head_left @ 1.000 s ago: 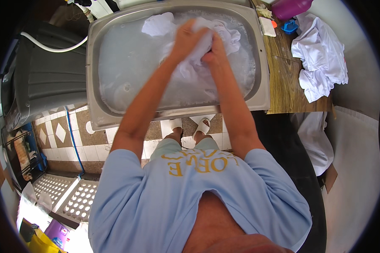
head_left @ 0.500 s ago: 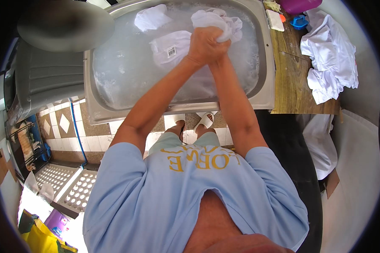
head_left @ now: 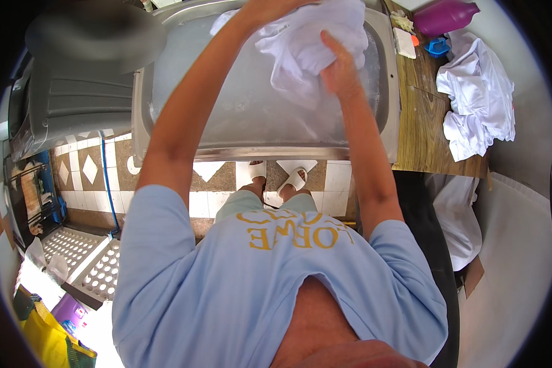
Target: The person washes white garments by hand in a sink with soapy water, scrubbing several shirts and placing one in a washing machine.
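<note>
A wet white garment (head_left: 316, 46) hangs bunched above the cloudy water of a large metal sink basin (head_left: 245, 152), its lower folds trailing into the water. At the upper edge of the picture my left hand (head_left: 279, 7) grips its top, with the fingertips partly cut off. My right hand (head_left: 341, 72) is at the garment's right side, thumb raised and apart from the fingers, which are blurred; it looks open against the cloth. Another white cloth (head_left: 222, 22) floats at the far left of the basin, partly hidden behind my left forearm.
On the wooden counter (head_left: 420, 122) to the right lie a heap of white garments (head_left: 475, 92), a blue scrub brush (head_left: 437, 47), a pale bar (head_left: 405, 43) and a purple bottle (head_left: 446, 16). A dark grey ribbed plastic surface (head_left: 89, 104) stands left of the basin. A blue hose (head_left: 108, 178) runs along the tiled floor.
My hands were clasped together around the bunched garment; now they are apart and the cloth is spread looser. My left hand has moved up and away, my right hand slightly right and nearer.
</note>
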`<action>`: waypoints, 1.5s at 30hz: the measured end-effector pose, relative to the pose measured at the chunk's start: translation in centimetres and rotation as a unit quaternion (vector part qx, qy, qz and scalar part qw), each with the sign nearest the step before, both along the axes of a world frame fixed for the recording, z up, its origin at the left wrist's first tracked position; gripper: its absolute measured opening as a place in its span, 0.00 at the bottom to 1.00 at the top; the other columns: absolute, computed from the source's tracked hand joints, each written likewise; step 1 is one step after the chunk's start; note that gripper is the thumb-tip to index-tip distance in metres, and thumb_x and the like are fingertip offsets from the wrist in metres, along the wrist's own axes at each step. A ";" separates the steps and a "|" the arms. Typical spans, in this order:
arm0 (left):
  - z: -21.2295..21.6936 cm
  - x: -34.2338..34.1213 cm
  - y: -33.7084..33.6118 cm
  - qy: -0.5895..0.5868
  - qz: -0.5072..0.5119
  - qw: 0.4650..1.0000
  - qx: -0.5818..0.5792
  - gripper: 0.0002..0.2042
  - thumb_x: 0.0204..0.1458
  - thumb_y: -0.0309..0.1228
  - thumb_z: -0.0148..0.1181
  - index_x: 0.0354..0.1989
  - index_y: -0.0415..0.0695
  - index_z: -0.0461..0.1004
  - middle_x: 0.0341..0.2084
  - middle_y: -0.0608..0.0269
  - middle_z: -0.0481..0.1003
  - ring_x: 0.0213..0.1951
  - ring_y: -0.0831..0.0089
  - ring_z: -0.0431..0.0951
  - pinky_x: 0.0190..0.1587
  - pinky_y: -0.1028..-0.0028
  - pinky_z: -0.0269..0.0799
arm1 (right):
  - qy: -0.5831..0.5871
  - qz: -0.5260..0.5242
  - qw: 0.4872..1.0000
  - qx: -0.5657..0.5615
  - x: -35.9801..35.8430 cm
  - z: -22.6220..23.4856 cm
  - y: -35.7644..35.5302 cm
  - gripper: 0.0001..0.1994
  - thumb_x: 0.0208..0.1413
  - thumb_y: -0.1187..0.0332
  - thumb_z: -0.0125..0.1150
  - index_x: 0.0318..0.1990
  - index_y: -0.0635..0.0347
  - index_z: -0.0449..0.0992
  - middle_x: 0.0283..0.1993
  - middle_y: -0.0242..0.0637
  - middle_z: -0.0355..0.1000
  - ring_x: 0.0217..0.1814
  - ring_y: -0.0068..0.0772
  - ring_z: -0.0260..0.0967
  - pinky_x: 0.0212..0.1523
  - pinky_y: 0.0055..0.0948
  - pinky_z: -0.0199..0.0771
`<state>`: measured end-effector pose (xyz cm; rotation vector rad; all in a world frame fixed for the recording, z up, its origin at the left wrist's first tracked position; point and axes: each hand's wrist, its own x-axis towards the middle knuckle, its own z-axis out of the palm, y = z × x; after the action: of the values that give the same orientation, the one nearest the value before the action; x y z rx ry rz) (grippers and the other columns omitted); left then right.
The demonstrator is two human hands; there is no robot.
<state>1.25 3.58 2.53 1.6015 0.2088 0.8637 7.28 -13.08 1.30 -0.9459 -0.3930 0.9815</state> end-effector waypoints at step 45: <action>-7.7 3.3 -6.3 0.242 0.314 0.901 0.173 0.09 0.37 0.38 0.60 0.14 0.48 0.72 0.15 0.59 0.73 0.20 0.58 0.72 0.23 0.65 0.65 | 0.201 -0.105 0.970 0.085 0.6 -8.0 5.2 0.11 0.57 0.58 0.50 0.35 0.56 0.71 0.33 0.30 0.70 0.35 0.27 0.68 0.38 0.28 0.72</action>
<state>4.54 -2.70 -5.19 2.1150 1.0200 1.0043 7.83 -7.85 -6.74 -0.5987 -0.0320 0.9020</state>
